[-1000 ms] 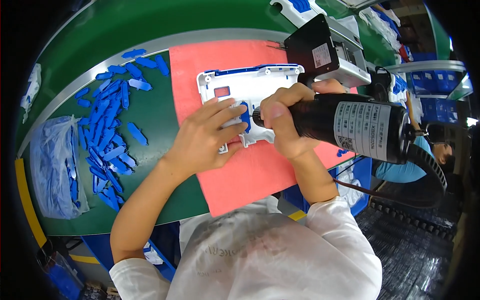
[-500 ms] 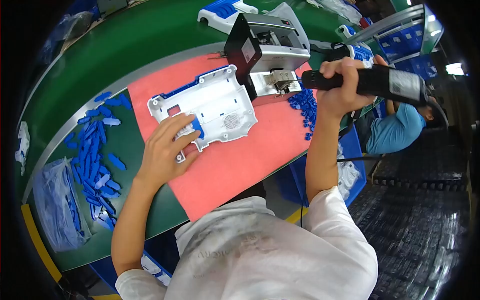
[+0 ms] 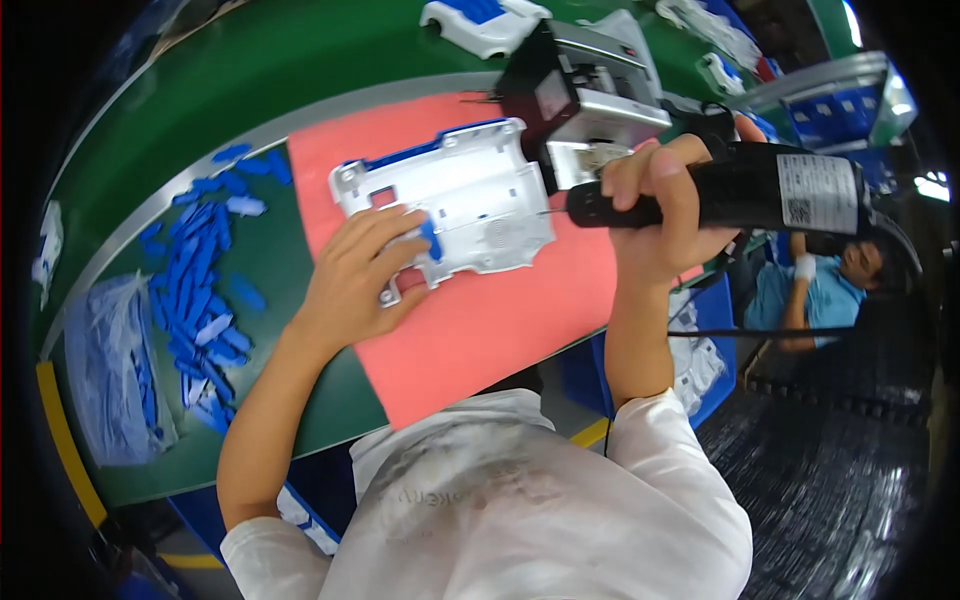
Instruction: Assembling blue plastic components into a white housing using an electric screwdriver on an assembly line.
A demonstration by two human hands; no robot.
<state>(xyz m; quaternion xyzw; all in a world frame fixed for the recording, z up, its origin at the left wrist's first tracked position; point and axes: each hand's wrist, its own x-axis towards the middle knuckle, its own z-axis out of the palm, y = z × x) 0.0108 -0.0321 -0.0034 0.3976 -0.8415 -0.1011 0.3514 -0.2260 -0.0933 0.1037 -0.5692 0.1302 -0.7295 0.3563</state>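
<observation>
A white plastic housing [image 3: 480, 195], blue along its far edge, lies hollow side up on a pink mat [image 3: 480, 340]. My left hand [image 3: 360, 270] grips its left part, fingers over the inside and thumb at the near edge. A small blue piece [image 3: 431, 238] shows beside those fingertips; how it sits is partly hidden. In my right hand [image 3: 665, 205] is a black electric screwdriver [image 3: 775, 185], held nearly level with its bit toward the left. That bit is over the housing's right edge; whether it touches cannot be made out.
Behind my right hand stands a metal screw feeder [image 3: 610, 110]. Many blue strips [image 3: 195, 285] are heaped at left beside a clear plastic bag [image 3: 115, 370]. Another white-and-blue housing [image 3: 485, 25] lies at the back. A blue bin [image 3: 715, 345] and a co-worker [image 3: 820, 290] are at right.
My right hand has brought the screwdriver from the screw feeder left and down to the housing's right edge. My left hand keeps its hold on the housing. The whole view has shifted slightly.
</observation>
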